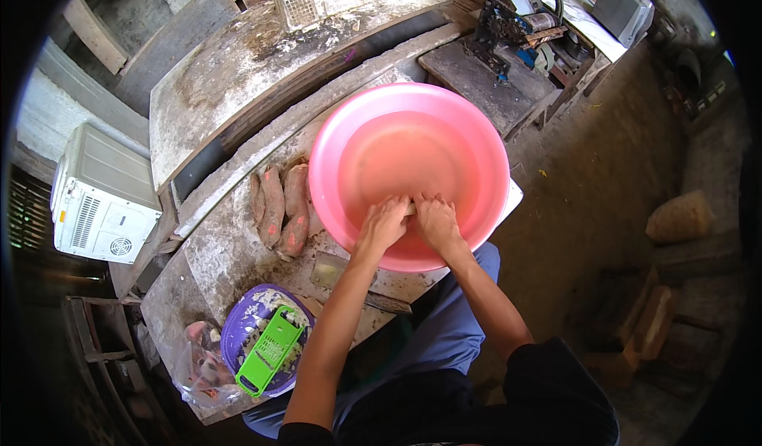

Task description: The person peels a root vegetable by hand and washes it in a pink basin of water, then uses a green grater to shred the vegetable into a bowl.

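A pink plastic basin (324,166) of cloudy water (411,160) stands before me at the table's edge. My left hand (387,218) and my right hand (437,220) meet at its near side, fingers curled around a small pale piece (411,209). Most of that piece is hidden, so its kind is unclear. Left of the basin lie several long brown roots (272,208), probably cassava, with pinkish patches. Nearer my left forearm, a green plastic grater (271,351) rests across a purple basin (231,333) with whitish bits inside.
A clear plastic bag (205,368) with scraps sits beside the purple basin. A dark blade-like tool (388,303) lies under my left forearm. A white appliance (104,196) stands at left, a low wooden bench (494,83) beyond the basin. A concrete ledge runs behind the table.
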A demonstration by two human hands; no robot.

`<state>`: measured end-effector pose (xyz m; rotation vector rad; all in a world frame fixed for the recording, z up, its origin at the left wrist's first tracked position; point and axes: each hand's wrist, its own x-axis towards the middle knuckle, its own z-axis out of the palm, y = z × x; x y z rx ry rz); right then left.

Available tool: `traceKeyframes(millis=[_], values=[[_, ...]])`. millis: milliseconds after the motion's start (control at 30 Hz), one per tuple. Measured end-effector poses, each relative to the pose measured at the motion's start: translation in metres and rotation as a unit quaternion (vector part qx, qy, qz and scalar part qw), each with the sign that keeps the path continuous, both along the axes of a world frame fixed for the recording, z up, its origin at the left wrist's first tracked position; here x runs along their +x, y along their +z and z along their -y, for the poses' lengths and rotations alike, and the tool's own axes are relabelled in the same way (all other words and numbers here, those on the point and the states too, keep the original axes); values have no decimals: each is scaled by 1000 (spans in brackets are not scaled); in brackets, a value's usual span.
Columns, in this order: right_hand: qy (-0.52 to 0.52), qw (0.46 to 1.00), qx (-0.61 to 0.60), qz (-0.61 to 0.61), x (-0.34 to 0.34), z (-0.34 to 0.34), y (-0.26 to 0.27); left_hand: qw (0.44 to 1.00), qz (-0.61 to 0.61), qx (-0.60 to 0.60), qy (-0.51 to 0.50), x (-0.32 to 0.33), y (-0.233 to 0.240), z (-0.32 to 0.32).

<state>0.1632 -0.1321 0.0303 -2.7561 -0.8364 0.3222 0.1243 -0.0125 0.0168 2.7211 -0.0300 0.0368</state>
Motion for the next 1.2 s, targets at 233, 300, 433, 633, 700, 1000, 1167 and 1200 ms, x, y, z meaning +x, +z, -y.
traceKeyframes(millis=[233, 300, 433, 633, 700, 1000, 1167, 1200], values=[[-52, 990, 133, 25, 3, 2, -9, 993, -78, 23, 87, -2, 5, 0], [-45, 996, 67, 44, 2, -1, -4, 995, -10, 3, 97, -4, 4, 0], [-31, 997, 48, 54, -1, -1, -5, 996, -48, 10, 72, -2, 11, -1], [16, 997, 76, 0, 0, 3, -9, 999, -25, 3, 39, 0, 6, -1], [25, 995, 39, -92, 4, 3, -10, 998, -41, 41, 21, 0, 7, -2], [68, 996, 20, 50, 7, 5, -12, 998, -36, 14, 47, 3, 1, 0], [35, 998, 37, -37, 8, 3, -5, 994, -34, -70, 73, 3, -2, -4], [31, 994, 104, -22, 11, 2, -3, 988, 14, -118, 100, 4, 0, -6]])
